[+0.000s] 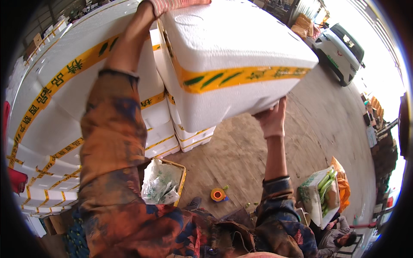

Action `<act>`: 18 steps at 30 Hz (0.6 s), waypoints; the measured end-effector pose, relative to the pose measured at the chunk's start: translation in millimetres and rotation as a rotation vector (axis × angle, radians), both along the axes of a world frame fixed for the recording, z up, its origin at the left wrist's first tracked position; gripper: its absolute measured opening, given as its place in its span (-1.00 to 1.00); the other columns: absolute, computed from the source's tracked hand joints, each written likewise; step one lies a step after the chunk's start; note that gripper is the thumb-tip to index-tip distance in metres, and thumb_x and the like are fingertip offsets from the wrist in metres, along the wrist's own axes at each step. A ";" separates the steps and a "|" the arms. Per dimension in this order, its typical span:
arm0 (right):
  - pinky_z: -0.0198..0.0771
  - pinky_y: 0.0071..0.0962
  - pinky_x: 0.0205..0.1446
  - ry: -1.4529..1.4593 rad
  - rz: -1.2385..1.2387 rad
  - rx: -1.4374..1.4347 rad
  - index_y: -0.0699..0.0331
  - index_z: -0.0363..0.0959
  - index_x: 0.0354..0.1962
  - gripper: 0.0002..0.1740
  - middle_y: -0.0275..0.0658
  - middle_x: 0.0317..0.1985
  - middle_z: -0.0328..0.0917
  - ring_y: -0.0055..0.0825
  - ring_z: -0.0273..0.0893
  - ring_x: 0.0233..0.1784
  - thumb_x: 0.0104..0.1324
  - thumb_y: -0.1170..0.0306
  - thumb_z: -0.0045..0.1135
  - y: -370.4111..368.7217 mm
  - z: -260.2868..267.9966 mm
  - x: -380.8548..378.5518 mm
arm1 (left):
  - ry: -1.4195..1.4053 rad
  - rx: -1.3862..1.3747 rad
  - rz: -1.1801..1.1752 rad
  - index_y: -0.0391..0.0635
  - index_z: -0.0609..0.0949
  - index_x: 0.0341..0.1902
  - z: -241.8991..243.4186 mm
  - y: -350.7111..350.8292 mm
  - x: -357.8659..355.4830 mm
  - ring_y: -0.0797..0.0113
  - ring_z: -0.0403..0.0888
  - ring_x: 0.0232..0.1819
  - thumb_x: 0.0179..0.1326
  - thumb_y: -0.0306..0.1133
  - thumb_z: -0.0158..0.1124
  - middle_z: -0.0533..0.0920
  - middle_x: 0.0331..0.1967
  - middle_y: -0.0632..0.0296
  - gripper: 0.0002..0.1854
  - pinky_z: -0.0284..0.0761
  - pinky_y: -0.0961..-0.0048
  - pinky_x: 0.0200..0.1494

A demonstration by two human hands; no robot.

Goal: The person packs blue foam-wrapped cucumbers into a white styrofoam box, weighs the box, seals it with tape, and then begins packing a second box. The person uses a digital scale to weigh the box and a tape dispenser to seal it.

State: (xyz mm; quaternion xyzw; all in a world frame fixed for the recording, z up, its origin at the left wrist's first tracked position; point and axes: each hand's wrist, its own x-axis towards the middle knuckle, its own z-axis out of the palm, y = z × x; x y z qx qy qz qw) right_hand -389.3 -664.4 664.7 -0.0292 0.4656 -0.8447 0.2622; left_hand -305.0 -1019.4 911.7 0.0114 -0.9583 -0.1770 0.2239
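A white polystyrene foam box (209, 106), sealed round its middle with printed yellow tape, is tilted up in front of me. My left hand (180, 4), in a red-and-white striped knit glove, lies along the box's upper far-left edge; its fingertips are partly cut off by the picture's top. From below, my right hand (272, 119), in a pale glove, supports the underside near the right end. Beside the box's left side rises a stack of similar taped foam boxes (158, 114); whether the held box touches it cannot be told.
Large rows of foam boxes (38, 132) fill the left. On the concrete floor (238, 154) are an open foam box (182, 171) with plastic bags, a tape roll (218, 194), and a box of green vegetables (305, 190). A person (335, 237) is at lower right; a white van (338, 51) stands beyond.
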 end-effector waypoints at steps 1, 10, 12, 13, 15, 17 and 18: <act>0.41 0.10 0.18 0.034 -0.024 -0.118 0.04 -0.05 0.44 0.02 -0.14 0.38 0.19 -0.07 0.32 0.31 0.25 -0.43 -0.18 -1.7 -10.4 3.6 | 0.020 0.007 -0.031 -0.26 0.64 -0.08 -3.7 -4.8 -3.9 0.22 0.63 -0.11 0.27 -0.06 0.21 0.69 -0.17 -0.01 -0.55 0.50 0.32 -0.02; 0.36 -0.13 0.25 0.452 -0.078 0.002 0.18 0.06 0.39 -0.12 -0.15 0.35 0.26 -0.26 0.31 0.35 0.37 -0.26 -0.10 19.6 -65.6 6.3 | 0.671 -0.348 -0.495 -0.20 0.61 -0.05 -39.1 12.7 47.8 0.28 0.60 -0.06 0.47 -0.13 0.00 0.64 -0.18 0.12 -0.62 0.46 0.40 0.18; 0.35 -0.14 0.26 0.534 -0.161 0.008 0.19 0.10 0.37 -0.14 -0.17 0.34 0.27 -0.29 0.31 0.34 0.37 -0.24 -0.06 15.5 -71.5 -1.3 | 0.543 0.174 -0.515 -0.17 0.59 -0.15 -56.9 41.3 95.6 0.32 0.58 -0.03 0.44 -0.11 0.05 0.62 -0.13 0.06 -0.65 0.31 0.33 0.34; 0.34 -0.15 0.26 0.530 -0.222 0.018 0.19 0.12 0.36 -0.15 -0.18 0.34 0.28 -0.30 0.31 0.34 0.37 -0.23 -0.04 10.8 -73.6 -6.1 | 0.583 0.142 -0.506 -0.15 0.59 -0.16 -64.2 58.2 105.5 0.28 0.57 0.02 0.28 -0.02 0.21 0.62 -0.10 0.07 -0.60 0.17 0.17 0.41; 0.34 -0.19 0.28 0.576 -0.264 -0.135 0.19 0.17 0.34 -0.17 -0.23 0.28 0.33 -0.34 0.31 0.33 0.35 -0.22 0.01 -0.9 -72.7 -16.0 | 0.671 -0.128 -0.368 -0.13 0.57 -0.14 -82.2 90.3 127.8 0.11 0.54 0.10 -0.04 0.04 0.50 0.61 -0.04 0.09 -0.45 0.08 -0.07 0.43; 0.33 -0.20 0.30 0.519 -0.432 -0.188 0.18 0.19 0.32 -0.17 -0.24 0.26 0.35 -0.35 0.32 0.32 0.33 -0.24 0.00 -14.2 -64.7 -22.2 | 0.863 -0.162 -0.218 -0.11 0.55 -0.09 -91.6 109.4 121.3 0.01 0.52 0.12 -0.10 -0.07 0.56 0.59 -0.03 0.06 -0.43 0.13 -0.13 0.39; 0.33 -0.21 0.33 0.522 -0.399 -0.299 0.17 0.22 0.30 -0.17 -0.24 0.23 0.36 -0.33 0.33 0.30 0.32 -0.26 -0.02 -21.8 -57.3 -23.8 | 0.863 -0.171 -0.200 -0.12 0.54 -0.07 -92.8 110.4 123.5 0.00 0.52 0.11 -0.10 -0.09 0.55 0.59 -0.04 0.06 -0.43 0.15 -0.13 0.38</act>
